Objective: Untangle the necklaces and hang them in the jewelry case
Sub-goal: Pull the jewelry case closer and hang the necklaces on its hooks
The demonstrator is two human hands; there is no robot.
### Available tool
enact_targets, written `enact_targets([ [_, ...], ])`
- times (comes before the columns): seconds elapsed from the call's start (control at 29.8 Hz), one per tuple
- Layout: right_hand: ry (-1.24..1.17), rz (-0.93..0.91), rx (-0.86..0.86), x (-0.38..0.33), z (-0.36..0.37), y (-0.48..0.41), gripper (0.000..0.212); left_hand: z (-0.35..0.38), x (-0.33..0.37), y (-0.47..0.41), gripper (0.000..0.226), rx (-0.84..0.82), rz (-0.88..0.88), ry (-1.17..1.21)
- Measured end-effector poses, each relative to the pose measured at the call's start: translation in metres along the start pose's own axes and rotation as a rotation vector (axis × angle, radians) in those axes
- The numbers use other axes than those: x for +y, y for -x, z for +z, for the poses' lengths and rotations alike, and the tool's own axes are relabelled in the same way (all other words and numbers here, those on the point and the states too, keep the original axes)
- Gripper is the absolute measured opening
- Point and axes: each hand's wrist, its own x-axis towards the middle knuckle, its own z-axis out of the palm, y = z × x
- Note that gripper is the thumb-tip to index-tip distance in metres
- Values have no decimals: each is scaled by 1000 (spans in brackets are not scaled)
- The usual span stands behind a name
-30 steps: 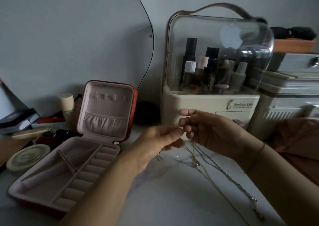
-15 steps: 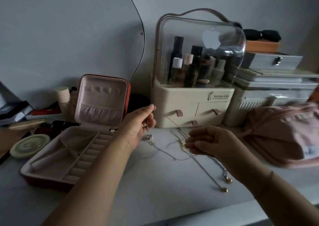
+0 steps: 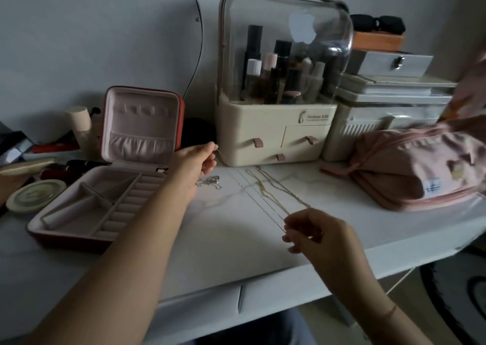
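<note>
Two pinching hands stretched the necklaces (image 3: 265, 194) back to front: left hand (image 3: 196, 160) nearest the jewelry case (image 3: 105, 200), right hand (image 3: 315, 235) by the worktop's (image 3: 210, 244) front edge.

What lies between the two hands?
Head view: thin necklace chains run from the left hand to the right hand; a small silver tangle lies beside them.

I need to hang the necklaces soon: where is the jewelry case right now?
In the head view, the jewelry case lies open on the left of the table, just left of the left hand, lid upright.
</note>
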Motion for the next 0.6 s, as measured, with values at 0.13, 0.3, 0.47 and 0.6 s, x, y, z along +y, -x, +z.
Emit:
enact_targets([
  [0.13, 250, -149, 120, 11, 8, 12, 23, 0, -3, -1, 12, 18, 25, -28],
  [0.3, 371, -294, 233, 29, 18, 18, 26, 2, -8, -4, 9, 55, 127, -136],
  [0.47, 292, -314, 342, 40, 24, 24, 14, 2, -13, -7, 8, 83, 240, -285],
  [0.6, 282, -285, 356, 45, 26, 25, 17, 3, -18, -9, 7, 52, 288, -378],
])
